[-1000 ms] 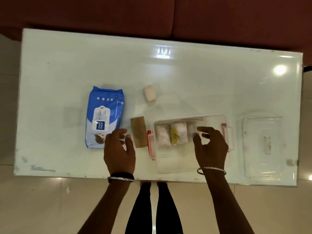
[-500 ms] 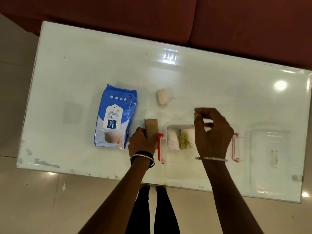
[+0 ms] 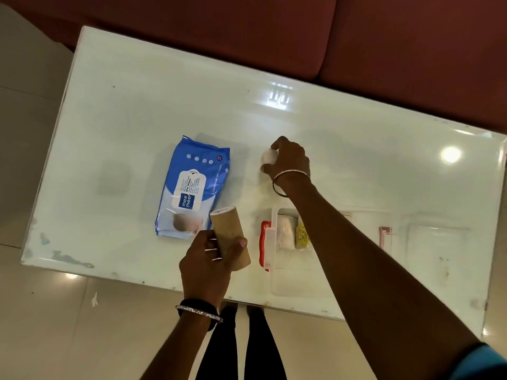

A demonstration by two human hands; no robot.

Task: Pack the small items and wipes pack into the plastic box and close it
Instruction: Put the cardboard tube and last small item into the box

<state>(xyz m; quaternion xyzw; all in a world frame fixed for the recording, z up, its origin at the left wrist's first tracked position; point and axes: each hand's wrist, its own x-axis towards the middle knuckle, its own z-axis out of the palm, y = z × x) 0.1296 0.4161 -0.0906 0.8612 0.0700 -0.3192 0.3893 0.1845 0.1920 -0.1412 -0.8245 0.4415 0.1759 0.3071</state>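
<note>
My left hand (image 3: pixel 210 259) holds a tan cardboard tube (image 3: pixel 229 237) lifted above the table's near edge. My right hand (image 3: pixel 290 160) is closed around a small pale pink roll (image 3: pixel 268 156) on the table beyond the box. The clear plastic box (image 3: pixel 296 281) with red latches stands open under my right forearm, with a white packet (image 3: pixel 285 233) and a yellow item (image 3: pixel 301 235) inside. The blue wet wipes pack (image 3: pixel 193 187) lies flat to the left of the box.
The clear lid (image 3: pixel 436 256) lies on the white glossy table (image 3: pixel 137 105) right of the box. A dark red sofa (image 3: pixel 384 45) runs along the far side. My legs stand at the near edge.
My left hand has picked the cardboard tube up off the table. My right hand has left the box and reached forward onto the pink roll.
</note>
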